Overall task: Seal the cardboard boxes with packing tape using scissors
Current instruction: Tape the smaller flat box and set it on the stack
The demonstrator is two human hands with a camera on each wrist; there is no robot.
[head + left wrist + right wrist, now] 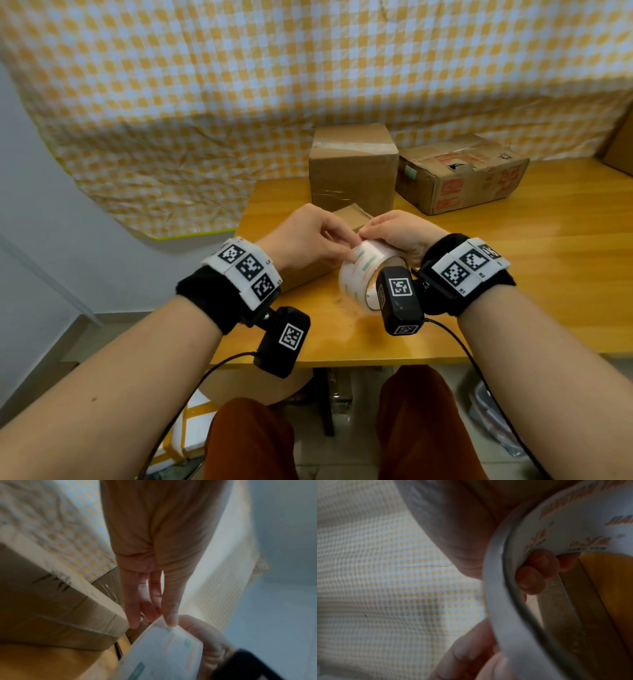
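just closed boxes [352, 164], contents hidden

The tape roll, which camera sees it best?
The head view: the whole tape roll shows there, held between the left hand and right hand. The left wrist view catches only a blurry printed band, the right wrist view a close blurry slice of rim and core.

The low box [352, 219] is mostly hidden behind both hands. The print on the tape roll [359, 274] is too blurred to read. A far box [620, 144] is cut off at the right edge.
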